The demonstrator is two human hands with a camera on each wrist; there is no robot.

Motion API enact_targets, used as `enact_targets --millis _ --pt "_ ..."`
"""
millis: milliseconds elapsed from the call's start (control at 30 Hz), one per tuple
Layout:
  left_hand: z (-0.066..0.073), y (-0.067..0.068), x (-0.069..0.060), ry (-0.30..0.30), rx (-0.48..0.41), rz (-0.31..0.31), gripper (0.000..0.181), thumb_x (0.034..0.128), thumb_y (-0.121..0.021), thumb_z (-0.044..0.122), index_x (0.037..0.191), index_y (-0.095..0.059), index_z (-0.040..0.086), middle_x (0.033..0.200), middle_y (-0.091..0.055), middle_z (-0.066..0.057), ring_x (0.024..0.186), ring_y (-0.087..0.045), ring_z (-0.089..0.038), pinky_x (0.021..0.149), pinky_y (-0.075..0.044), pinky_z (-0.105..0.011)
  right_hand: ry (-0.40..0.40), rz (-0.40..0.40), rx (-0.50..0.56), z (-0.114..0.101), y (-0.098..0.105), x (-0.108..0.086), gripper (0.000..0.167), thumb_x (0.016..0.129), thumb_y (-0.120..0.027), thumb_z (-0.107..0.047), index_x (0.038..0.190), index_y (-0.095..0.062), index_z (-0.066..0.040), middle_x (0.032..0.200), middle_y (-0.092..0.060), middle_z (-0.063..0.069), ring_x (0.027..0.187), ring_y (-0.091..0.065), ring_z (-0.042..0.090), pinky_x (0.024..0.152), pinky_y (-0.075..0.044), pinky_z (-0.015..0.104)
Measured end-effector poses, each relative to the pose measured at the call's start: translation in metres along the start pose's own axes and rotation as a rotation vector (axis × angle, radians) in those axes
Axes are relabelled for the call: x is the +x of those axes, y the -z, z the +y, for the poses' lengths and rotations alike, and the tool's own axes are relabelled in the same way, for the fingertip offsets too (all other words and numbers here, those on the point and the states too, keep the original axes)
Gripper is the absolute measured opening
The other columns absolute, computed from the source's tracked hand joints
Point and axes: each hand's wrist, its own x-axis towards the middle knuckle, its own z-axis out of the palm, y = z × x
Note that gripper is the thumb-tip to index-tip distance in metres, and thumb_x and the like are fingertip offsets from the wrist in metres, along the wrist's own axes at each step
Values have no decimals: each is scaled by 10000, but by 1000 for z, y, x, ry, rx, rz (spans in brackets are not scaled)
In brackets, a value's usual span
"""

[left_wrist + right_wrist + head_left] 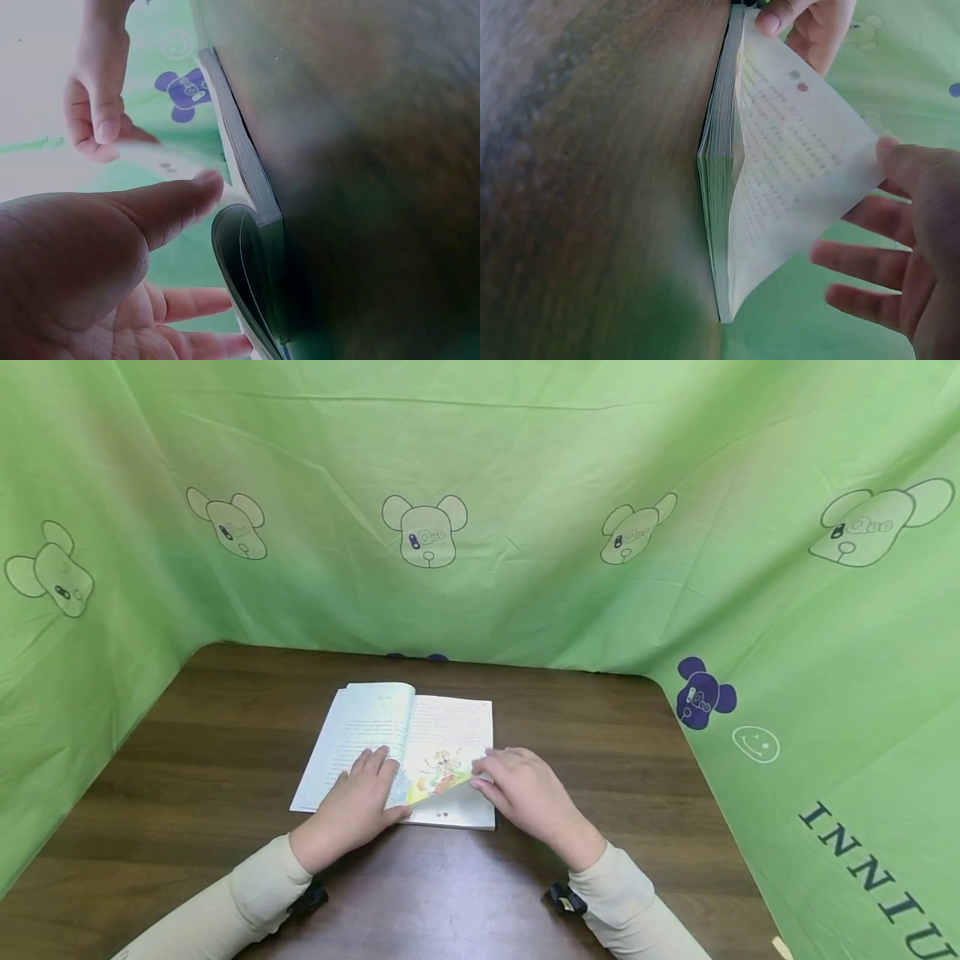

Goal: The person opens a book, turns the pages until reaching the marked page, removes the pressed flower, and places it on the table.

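Note:
An open book (450, 720) with printed text and a colourful picture lies on the wooden table. My right hand (528, 793) pinches the near right corner of a page (802, 150) between thumb and fingers, and that page is lifted and bent over. In the right wrist view the book's page edges (718, 165) show below the raised sheet. My left hand (358, 802) lies with fingers spread on the left page, its thumb reaching across by the spine. From the left wrist view, the left-side pages (238, 225) curve up beside the thumb.
The brown table (600, 735) extends around the book on all sides. A green cloth (517, 610) with printed bear heads stands behind and at both sides. Each wrist carries a dark strapped device, such as the one at the right sleeve (566, 899).

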Motion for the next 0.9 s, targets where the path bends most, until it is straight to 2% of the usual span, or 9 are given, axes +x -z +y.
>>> enact_targets --millis 100,233,300,400,467,567,667,767,900 --pt "-1 0 0 -9 -8 41 712 880 -806 406 1363 -509 -24 1451 -523 -287 1348 -501 -490 964 -499 -652 -38 45 14 1 1 0 269 961 -709 -281 1181 -682 -129 1224 -740 33 1217 -668 226 1029 -508 466" --pt "-2 1 1 -11 -59 106 872 889 -806 374 1511 -362 -47 1441 -536 -278 1321 -530 -462 990 -513 -578 -72 12 31 2 3 1 336 977 -681 -295 1265 -666 -122 1327 -692 39 1269 -628 202 1068 -482 452" --pt "-2 2 2 0 -85 131 975 881 -818 358 1574 -252 -28 1481 -492 -285 1317 -529 -466 957 -533 -563 -80 -40 36 2 3 1 355 985 -674 -320 1280 -666 -123 1347 -679 43 1280 -621 207 1076 -478 456" --pt "-3 2 3 12 -102 167 1114 855 -845 323 1627 -100 22 1571 -357 -300 1325 -505 -490 825 -577 -557 -89 -161 36 1 2 -1 399 990 -668 -370 1304 -662 -124 1394 -649 71 1308 -602 251 1086 -465 494" --pt "-3 2 4 8 -99 194 1164 839 -862 285 1635 -50 38 1613 -256 -310 1330 -481 -509 740 -587 -538 -94 -256 33 0 1 -4 441 986 -669 -401 1331 -653 -127 1445 -612 90 1338 -577 278 1104 -440 529" --pt "-4 2 5 -15 -93 230 1191 811 -884 217 1636 -45 36 1644 -138 -322 1356 -432 -536 727 -591 -511 -86 -376 37 0 -1 -9 494 966 -690 -426 1357 -642 -129 1497 -565 105 1374 -542 297 1133 -390 580" --pt "-5 2 4 -35 -88 250 1194 789 -894 156 1633 -58 30 1652 -74 -330 1386 -382 -559 798 -589 -507 -70 -448 74 0 -3 -11 506 940 -722 -427 1346 -651 -134 1516 -549 101 1394 -524 291 1153 -354 600" --pt "-5 3 4 -55 -75 265 1186 771 -897 112 1625 -80 9 1645 -64 -352 1414 -334 -577 954 -540 -542 -61 -491 111 0 -3 -13 505 916 -751 -422 1325 -665 -138 1517 -550 95 1405 -516 289 1154 -343 609" --pt "-6 4 4 -56 -33 261 1151 762 -900 109 1625 -142 27 1655 -89 -332 1450 -274 -583 1035 -422 -694 -62 -520 113 0 -4 -14 505 903 -768 -417 1323 -670 -153 1521 -549 76 1410 -513 285 1151 -349 608"
